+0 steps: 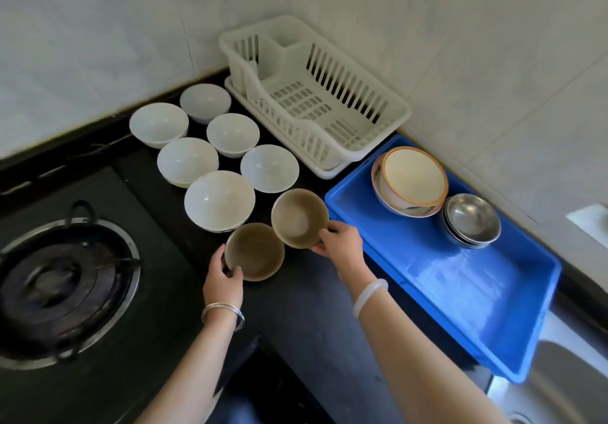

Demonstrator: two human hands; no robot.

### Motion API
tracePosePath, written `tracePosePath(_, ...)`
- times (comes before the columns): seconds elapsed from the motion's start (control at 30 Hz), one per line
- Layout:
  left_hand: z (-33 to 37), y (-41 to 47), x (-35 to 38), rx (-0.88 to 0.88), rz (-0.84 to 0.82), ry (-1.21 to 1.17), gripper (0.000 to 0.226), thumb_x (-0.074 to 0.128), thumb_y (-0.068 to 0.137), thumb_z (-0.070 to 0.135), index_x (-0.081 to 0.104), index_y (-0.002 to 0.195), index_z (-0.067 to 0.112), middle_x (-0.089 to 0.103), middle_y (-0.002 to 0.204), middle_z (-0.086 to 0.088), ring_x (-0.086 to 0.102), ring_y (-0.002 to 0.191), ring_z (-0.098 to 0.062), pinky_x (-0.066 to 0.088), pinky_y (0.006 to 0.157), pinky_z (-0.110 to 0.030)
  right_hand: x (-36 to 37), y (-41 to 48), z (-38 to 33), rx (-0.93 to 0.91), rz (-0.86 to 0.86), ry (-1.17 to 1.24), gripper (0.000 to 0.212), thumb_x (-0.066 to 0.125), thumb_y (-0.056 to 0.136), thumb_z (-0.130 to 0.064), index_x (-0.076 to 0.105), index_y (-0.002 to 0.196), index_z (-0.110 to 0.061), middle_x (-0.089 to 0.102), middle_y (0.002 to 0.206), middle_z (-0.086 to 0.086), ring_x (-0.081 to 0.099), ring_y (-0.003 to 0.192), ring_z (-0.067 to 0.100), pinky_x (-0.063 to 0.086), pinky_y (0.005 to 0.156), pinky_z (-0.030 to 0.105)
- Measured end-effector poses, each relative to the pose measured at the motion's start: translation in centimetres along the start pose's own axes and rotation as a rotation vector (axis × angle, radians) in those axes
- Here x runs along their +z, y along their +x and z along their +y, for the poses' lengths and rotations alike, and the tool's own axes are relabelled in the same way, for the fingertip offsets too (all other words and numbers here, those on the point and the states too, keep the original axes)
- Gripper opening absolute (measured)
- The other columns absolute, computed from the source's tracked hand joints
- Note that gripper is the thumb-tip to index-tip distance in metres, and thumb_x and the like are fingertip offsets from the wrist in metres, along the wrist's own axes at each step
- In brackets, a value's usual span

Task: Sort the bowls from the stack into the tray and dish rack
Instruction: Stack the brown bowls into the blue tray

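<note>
Head view, only one there is. Two brown bowls sit low-centre on the black bench (296,318), one per hand. The left hand (222,280) has its fingers (234,273) curled on the near rim of the left brown bowl (255,252), gripping at approx 7 o'clock on that bowl. The right hand (342,242) pinches the right brown bowl (297,216) at approx 4 o'clock on its rim, fingers (325,233) clamped there. That bowl is tilted and looks lifted off the bench, tho can't be sure.

Six white bowls (218,200) stand in a cluster at 11 o'clock from the hands. The white dish rack (345,94) is at 12 to 1 o'clock, nothing in it. The blue tray (460,295) is at 3 o'clock, w/ a big patterned bowl (411,177) and a stack of steel bowls (470,223) at its far end.

Looks like an early step, most bowls not yet sorted. To do it well, IMO: level the right bowl, carry it clear of the tray wall, set it down flat. Watch the two brown rims, they're v. close and could knock.
</note>
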State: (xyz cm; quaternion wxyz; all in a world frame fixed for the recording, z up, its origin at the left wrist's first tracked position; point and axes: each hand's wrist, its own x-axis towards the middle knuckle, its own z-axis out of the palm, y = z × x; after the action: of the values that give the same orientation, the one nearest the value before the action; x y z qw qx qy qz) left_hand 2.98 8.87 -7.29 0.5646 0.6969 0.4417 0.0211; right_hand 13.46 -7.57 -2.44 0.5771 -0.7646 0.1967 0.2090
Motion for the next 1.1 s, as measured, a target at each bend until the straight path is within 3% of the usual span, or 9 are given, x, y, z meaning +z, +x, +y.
tracePosePath(0.13, 0.0, 0.5, -0.2, -0.047, -0.046, -0.159, 0.04, 0.045, 0.093, 0.014, 0.046, 0.132, 0.021, 0.054, 0.133, -0.012, 0.053, 0.12, -0.03, 0.045, 0.1, -0.046, 0.8, -2.0, 0.0, -0.041, -0.091, -0.133, 0.014, 0.059, 0.089, -0.013, 0.066, 0.091, -0.025, 0.071, 0.083, 0.0, 0.071, 0.063, 0.006, 0.051, 0.052, 0.012)
tracePosePath(0.27, 0.4, 0.6, -0.4, -0.086, -0.038, -0.28, 0.036, 0.039, 0.096, 0.026, 0.049, 0.13, 0.019, 0.051, 0.133, -0.011, 0.053, 0.117, -0.029, 0.049, 0.088, -0.037, 2.6, -2.8, 0.3, -0.082, -0.105, -0.288, 0.012, 0.059, 0.089, -0.015, 0.063, 0.089, -0.026, 0.067, 0.078, -0.005, 0.069, 0.062, 0.006, 0.054, 0.054, 0.014)
tracePosePath(0.4, 0.6, 0.8, -0.6, -0.132, -0.062, -0.331, 0.039, 0.04, 0.096, 0.031, 0.048, 0.131, 0.016, 0.05, 0.134, -0.012, 0.051, 0.12, -0.032, 0.049, 0.087, -0.038, 3.7, -2.7, 0.4, -0.085, -0.112, -0.357, 0.013, 0.059, 0.09, -0.016, 0.058, 0.085, -0.028, 0.064, 0.076, -0.007, 0.068, 0.064, 0.008, 0.055, 0.057, 0.018)
tracePosePath(0.6, 0.3, 1.1, -0.9, -0.115, -0.153, -0.256, 0.036, 0.049, 0.093, 0.016, 0.05, 0.129, 0.011, 0.054, 0.129, -0.015, 0.056, 0.113, -0.031, 0.05, 0.09, -0.039, 4.7, -2.5, 0.8, -0.087, -0.079, -0.463, 0.02, 0.058, 0.09, -0.017, 0.059, 0.109, -0.023, 0.06, 0.078, -0.007, 0.066, 0.07, 0.011, 0.058, 0.065, 0.025)
tracePosePath(0.77, 0.1, 2.0, -1.4, -0.127, -0.195, -0.248, 0.036, 0.049, 0.092, 0.01, 0.052, 0.128, 0.006, 0.057, 0.125, -0.018, 0.058, 0.11, -0.03, 0.05, 0.09, -0.039, 4.9, -2.2, 1.7, -0.093, -0.062, -0.535, 0.032, 0.06, 0.088, -0.021, 0.056, 0.12, -0.022, 0.064, 0.101, -0.001, 0.064, 0.081, 0.013, 0.053, 0.064, 0.023)
tracePosePath(0.83, 0.2, 2.2, -1.5, -0.133, -0.214, -0.247, 0.036, 0.049, 0.092, 0.011, 0.053, 0.127, 0.006, 0.058, 0.125, -0.018, 0.058, 0.109, -0.029, 0.05, 0.091, -0.039, 4.8, -1.8, 2.2, -0.032, -0.083, -0.482, 0.031, 0.058, 0.089, -0.023, 0.057, 0.12, -0.022, 0.064, 0.097, -0.001, 0.065, 0.082, 0.016, 0.058, 0.07, 0.029)
tracePosePath(0.9, 0.4, 2.3, -1.5, -0.149, -0.222, -0.267, 0.035, 0.05, 0.092, 0.012, 0.053, 0.127, 0.006, 0.057, 0.124, -0.016, 0.058, 0.104, -0.026, 0.05, 0.089, -0.039, 4.7, -1.6, 2.5, 0.048, -0.139, -0.367, 0.033, 0.057, 0.091, -0.023, 0.056, 0.124, -0.022, 0.065, 0.091, -0.002, 0.067, 0.079, 0.014, 0.059, 0.065, 0.026)
tracePosePath(0.97, 0.7, 2.2, -1.6, -0.179, -0.218, -0.302, 0.036, 0.05, 0.092, 0.011, 0.052, 0.128, 0.006, 0.056, 0.124, -0.016, 0.056, 0.102, -0.023, 0.05, 0.086, -0.037, 4.7, -1.7, 2.8, 0.15, -0.209, -0.195, 0.035, 0.055, 0.093, -0.023, 0.054, 0.128, -0.021, 0.067, 0.094, 0.0, 0.069, 0.08, 0.013, 0.058, 0.058, 0.021)
tracePosePath(1.1, 1.6, 1.7, -1.4, -0.185, -0.252, -0.288, 0.037, 0.05, 0.092, 0.011, 0.051, 0.129, 0.007, 0.054, 0.128, -0.016, 0.055, 0.108, -0.026, 0.049, 0.087, -0.038, 4.3, -2.1, 3.2, 0.191, -0.211, 0.012, 0.033, 0.053, 0.095, -0.02, 0.056, 0.127, -0.019, 0.065, 0.099, -0.001, 0.068, 0.088, 0.016, 0.059, 0.063, 0.022)
